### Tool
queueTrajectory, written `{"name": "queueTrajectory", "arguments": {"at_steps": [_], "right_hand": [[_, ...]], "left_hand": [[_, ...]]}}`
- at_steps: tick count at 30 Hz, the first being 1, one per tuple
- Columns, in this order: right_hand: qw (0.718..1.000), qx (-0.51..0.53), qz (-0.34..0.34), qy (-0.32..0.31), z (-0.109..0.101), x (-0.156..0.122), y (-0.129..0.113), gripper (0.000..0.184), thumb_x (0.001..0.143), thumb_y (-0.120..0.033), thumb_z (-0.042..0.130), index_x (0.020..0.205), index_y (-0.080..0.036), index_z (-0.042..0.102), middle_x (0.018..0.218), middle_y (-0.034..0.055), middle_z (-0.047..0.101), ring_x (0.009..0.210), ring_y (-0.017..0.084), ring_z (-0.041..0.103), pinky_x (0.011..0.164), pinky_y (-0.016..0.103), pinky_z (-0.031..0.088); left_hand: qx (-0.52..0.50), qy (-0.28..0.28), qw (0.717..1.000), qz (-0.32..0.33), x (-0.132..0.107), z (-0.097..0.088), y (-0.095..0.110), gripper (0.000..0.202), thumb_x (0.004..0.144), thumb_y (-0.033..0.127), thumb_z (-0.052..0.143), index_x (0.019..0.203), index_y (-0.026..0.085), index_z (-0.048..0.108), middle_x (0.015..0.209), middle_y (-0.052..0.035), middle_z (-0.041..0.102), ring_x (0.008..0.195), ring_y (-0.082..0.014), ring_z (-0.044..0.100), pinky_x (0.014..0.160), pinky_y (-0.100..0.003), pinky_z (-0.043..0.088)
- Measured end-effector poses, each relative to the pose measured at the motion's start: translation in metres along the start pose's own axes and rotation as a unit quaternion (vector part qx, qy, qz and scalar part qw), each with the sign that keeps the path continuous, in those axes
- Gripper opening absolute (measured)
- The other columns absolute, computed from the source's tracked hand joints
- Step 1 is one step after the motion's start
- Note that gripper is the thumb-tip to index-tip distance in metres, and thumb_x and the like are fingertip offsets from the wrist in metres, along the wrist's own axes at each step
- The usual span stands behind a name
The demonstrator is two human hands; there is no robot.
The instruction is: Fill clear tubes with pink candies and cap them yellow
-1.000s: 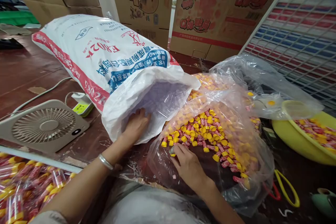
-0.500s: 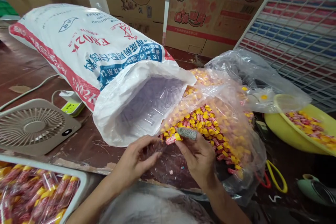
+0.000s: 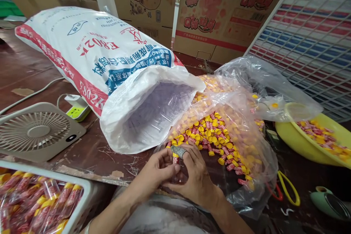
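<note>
Head view: yellow-capped, red-patterned tube (image 3: 176, 160) pinched in left hand (image 3: 159, 171).
Right hand (image 3: 199, 179) curls over, grip unclear. Clear plastic tubes (image 3: 52, 189) in the white tray (image 3: 87, 187), near left, look finished; loose yellow-and-red pieces (image 3: 211, 128) remain in the clear bag (image 3: 236, 98).

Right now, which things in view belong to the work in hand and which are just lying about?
Likely in the work:
left hand and right hand
yellow-capped piece between them
clear bag of similar pieces
open white sack, mouth toward the hands
white tub of capped tubes

Probably just lying about:
fan
power strip
yellow loop
green object, unclear what
</note>
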State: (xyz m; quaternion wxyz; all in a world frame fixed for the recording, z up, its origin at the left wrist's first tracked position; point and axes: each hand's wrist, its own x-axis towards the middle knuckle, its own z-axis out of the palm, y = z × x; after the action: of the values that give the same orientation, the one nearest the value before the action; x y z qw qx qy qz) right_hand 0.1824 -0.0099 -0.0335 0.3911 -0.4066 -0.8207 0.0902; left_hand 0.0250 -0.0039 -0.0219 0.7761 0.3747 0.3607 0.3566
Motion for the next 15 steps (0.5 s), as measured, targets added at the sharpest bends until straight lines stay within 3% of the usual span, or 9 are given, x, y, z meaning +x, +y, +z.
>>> {"name": "queueTrajectory", "arguments": {"at_steps": [2,4,6,8,9,11,15], "right_hand": [[0.998,0.003,0.015,-0.06,-0.01,0.002,0.006,0.084,0.071,-0.053,0.089,0.134,-0.018,0.046,0.128,0.0168,0.061,0.127,0.037,0.054,0.109,0.057,0.047],[0.996,-0.016,0.057,-0.068,-0.019,0.003,0.018,0.089,0.076,-0.055,0.086,0.143,-0.018,0.041,0.136,0.0181,0.056,0.133,0.037,0.05,0.11,0.055,0.046],[0.991,-0.06,0.113,-0.027,-0.024,0.002,0.033,0.06,0.089,-0.045,0.076,0.135,-0.018,0.05,0.128,0.0165,0.06,0.123,0.034,0.058,0.103,0.05,0.051],[0.983,-0.104,0.148,-0.023,-0.022,0.0,0.046,0.017,0.098,-0.029,0.065,0.112,-0.019,0.062,0.108,0.011,0.067,0.102,0.028,0.066,0.091,0.042,0.056],[0.98,-0.122,0.151,-0.044,-0.019,0.0,0.051,0.006,0.099,-0.022,0.061,0.103,-0.02,0.065,0.102,0.0088,0.067,0.094,0.025,0.067,0.086,0.038,0.057],[0.974,-0.154,0.129,-0.105,-0.01,-0.001,0.055,0.013,0.098,-0.012,0.058,0.1,-0.021,0.067,0.102,0.0076,0.068,0.091,0.022,0.067,0.083,0.033,0.057],[0.959,-0.214,0.061,-0.178,0.008,-0.001,0.052,0.024,0.093,-0.003,0.061,0.107,-0.022,0.068,0.12,0.0097,0.066,0.105,0.025,0.064,0.084,0.034,0.056]], "left_hand": [[0.085,0.003,0.996,0.022,0.006,-0.006,0.009,0.033,0.071,0.027,0.072,0.101,0.017,0.062,0.081,0.0004,0.062,0.073,-0.0156,0.058,0.069,-0.027,0.05],[0.269,0.059,0.958,0.085,0.016,-0.021,0.025,0.025,0.076,0.027,0.063,0.1,0.018,0.063,0.082,-0.0007,0.064,0.074,-0.0175,0.057,0.07,-0.029,0.049],[0.494,0.14,0.848,0.131,0.031,-0.04,0.041,0.022,0.085,0.027,0.053,0.103,0.019,0.064,0.091,-0.0044,0.068,0.082,-0.0208,0.061,0.075,-0.031,0.048],[0.644,0.185,0.733,0.116,0.047,-0.058,0.053,0.03,0.091,0.024,0.048,0.115,0.02,0.064,0.105,-0.0092,0.071,0.091,-0.0238,0.065,0.08,-0.033,0.047],[0.684,0.187,0.698,0.096,0.055,-0.066,0.056,0.034,0.091,0.022,0.047,0.12,0.021,0.064,0.109,-0.0111,0.072,0.092,-0.0249,0.067,0.08,-0.033,0.047],[0.717,0.168,0.674,0.057,0.068,-0.075,0.057,0.034,0.09,0.021,0.049,0.118,0.021,0.067,0.105,-0.0136,0.072,0.087,-0.0265,0.069,0.075,-0.032,0.048],[0.745,0.161,0.648,0.007,0.073,-0.079,0.046,0.025,0.09,0.028,0.054,0.107,0.018,0.069,0.1,-0.0171,0.07,0.08,-0.0297,0.071,0.071,-0.035,0.05]]}}
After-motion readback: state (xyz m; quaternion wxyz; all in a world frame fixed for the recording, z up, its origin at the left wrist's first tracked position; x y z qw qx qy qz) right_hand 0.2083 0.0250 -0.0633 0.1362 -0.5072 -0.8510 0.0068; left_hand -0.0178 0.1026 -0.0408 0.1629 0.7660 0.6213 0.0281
